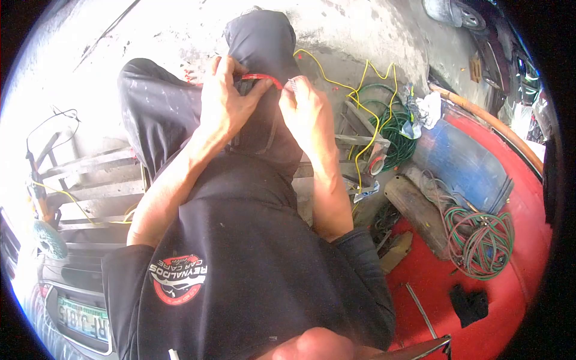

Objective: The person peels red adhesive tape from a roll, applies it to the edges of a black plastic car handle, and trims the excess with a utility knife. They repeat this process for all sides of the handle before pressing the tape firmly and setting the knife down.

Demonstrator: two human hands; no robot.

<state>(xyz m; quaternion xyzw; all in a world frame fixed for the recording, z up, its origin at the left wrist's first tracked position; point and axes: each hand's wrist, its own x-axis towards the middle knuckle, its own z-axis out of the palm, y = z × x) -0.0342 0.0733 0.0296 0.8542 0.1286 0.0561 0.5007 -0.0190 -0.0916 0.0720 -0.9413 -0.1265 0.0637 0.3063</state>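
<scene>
A narrow red strip (pixel 262 77) stretches between my two hands, above my dark-trousered legs. My left hand (pixel 223 99) has one end of it pinched between thumb and fingers, beside a small dark piece (pixel 243 87) at the knee. My right hand (pixel 307 111) is closed at the strip's other end, its fingertips pressed together. A small pale, patterned scrap (pixel 291 85) shows at those right fingertips; what exactly it is I cannot tell.
Slatted wood (pixel 90 165) lies under and beside me. On the right are a yellow cord (pixel 360 90), a coiled green hose (pixel 399 135), a blue drum (pixel 462 162) and coiled thin hoses (pixel 480 243) on a red surface (pixel 432 312). A licence plate (pixel 83 318) shows at lower left.
</scene>
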